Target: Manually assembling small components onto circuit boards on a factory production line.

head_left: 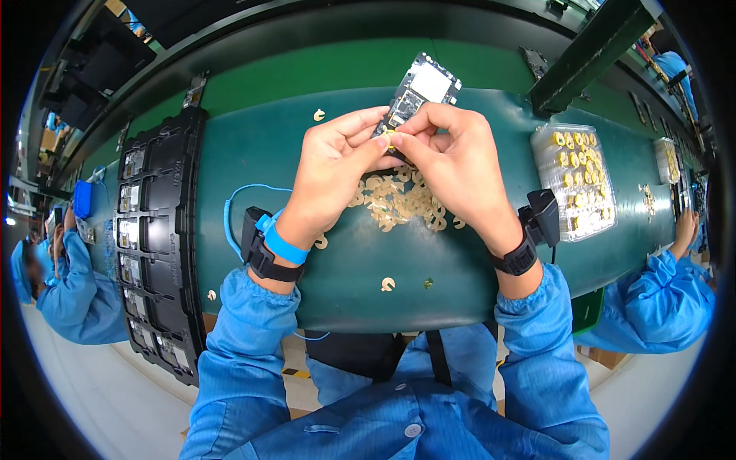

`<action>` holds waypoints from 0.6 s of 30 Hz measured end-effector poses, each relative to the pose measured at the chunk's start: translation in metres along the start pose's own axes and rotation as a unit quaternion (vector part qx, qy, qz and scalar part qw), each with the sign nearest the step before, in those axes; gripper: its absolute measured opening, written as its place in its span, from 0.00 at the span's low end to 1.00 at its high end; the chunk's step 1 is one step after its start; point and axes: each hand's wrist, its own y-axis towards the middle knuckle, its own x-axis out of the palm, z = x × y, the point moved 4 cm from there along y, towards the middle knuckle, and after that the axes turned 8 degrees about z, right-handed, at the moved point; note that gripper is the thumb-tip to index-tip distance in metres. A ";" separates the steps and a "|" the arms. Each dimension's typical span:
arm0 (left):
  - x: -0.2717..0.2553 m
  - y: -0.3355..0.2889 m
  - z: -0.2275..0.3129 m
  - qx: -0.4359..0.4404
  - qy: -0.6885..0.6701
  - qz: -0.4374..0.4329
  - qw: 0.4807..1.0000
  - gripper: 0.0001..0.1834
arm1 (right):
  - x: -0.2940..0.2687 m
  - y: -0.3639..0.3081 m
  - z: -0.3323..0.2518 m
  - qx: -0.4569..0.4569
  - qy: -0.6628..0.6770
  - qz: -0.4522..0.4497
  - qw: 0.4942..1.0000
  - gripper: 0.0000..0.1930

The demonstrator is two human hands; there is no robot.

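Note:
Above the green mat, my two hands meet at the lower end of a dark circuit board (418, 96) with a white rectangular patch. My left hand (333, 165) is closed on that end, its fingers partly behind the board. A small round yellow part (390, 138) shows between my thumb tips, lying against the board. My right hand (460, 157) is closed, thumb and forefinger pinched at this yellow part; the exact contact is partly hidden. Just below my hands lies a pile of cream, notched round pieces (395, 203).
Left stands a black compartment tray (159, 238) holding several boards. A clear plastic tray stack (575, 184) with yellow round parts stands right, near a green post (590, 65). A blue cord (228, 215) runs from my left wrist. Co-workers sit at both sides.

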 end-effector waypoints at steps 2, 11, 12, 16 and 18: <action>0.000 -0.002 0.001 0.004 0.003 0.004 1.000 0.21 | 0.000 0.002 0.002 -0.023 0.004 -0.009 1.000 0.04; 0.000 0.000 -0.001 0.012 0.008 0.011 1.000 0.20 | -0.001 0.002 0.002 -0.027 -0.020 -0.031 0.999 0.04; 0.000 0.000 0.000 0.016 0.013 0.014 1.000 0.20 | 0.000 0.002 0.002 -0.028 -0.020 -0.031 0.999 0.04; -0.001 0.004 0.002 0.013 -0.018 0.030 0.999 0.20 | -0.006 0.007 0.002 -0.047 -0.021 0.056 0.997 0.09; -0.004 0.005 0.001 0.011 -0.034 0.063 0.997 0.19 | -0.018 0.010 0.003 -0.024 -0.069 0.120 0.990 0.14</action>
